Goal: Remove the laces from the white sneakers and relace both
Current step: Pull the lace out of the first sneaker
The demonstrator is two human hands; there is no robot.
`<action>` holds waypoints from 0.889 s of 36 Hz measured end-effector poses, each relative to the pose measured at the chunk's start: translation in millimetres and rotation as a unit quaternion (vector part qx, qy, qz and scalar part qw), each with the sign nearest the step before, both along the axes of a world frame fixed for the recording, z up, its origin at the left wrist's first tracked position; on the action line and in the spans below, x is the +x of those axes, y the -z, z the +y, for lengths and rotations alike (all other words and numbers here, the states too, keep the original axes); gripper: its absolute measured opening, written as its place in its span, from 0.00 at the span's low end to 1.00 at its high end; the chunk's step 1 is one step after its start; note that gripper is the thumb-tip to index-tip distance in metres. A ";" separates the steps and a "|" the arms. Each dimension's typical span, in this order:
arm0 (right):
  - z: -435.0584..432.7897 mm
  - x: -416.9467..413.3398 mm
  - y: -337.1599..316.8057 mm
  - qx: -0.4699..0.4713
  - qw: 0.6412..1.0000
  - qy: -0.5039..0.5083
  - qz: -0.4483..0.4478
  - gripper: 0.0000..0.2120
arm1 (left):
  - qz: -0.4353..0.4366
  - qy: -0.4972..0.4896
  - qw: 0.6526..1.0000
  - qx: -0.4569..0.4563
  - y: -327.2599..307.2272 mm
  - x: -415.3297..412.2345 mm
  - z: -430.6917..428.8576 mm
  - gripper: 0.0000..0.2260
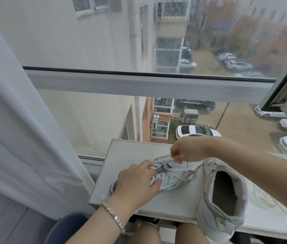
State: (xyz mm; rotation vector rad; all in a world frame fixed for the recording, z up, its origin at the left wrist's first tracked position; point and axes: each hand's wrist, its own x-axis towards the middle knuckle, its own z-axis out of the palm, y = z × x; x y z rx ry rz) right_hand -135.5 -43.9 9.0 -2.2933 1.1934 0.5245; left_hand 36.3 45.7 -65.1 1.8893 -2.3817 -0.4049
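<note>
Stage: mid-task, unlacing or relacing unclear | left hand (137, 180) grips first sneaker (174, 180), table (174, 203) centre | right hand (186, 152) pinches lace (183, 169), raised toward 12 o'clock | second sneaker (222, 196) at 4 o'clock, lacing unreadable | likely much remaining

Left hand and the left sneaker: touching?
Touching. Head view: left hand grips the sneaker, thumb and fingers on its upper; right hand pinches the lace.
</note>
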 end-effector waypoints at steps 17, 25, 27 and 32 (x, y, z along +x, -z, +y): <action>-40.2 -55.1 16.0 -0.194 0.971 0.118 0.073 0.08 | -0.002 -0.005 1.000 0.000 4.3 -7.9 0.1 0.17; -1.9 -18.8 23.3 -0.193 0.977 0.075 -0.046 0.12 | -0.017 -0.072 0.997 -0.013 4.7 -16.8 -0.2 0.18; 6.9 -6.3 30.4 -0.112 0.985 0.105 -0.073 0.10 | -0.017 -0.071 0.997 -0.013 4.7 -16.6 -0.5 0.18; 5.6 9.6 40.3 -0.053 0.980 0.179 -0.071 0.15 | -0.016 -0.066 0.998 -0.010 4.0 -15.6 -0.8 0.18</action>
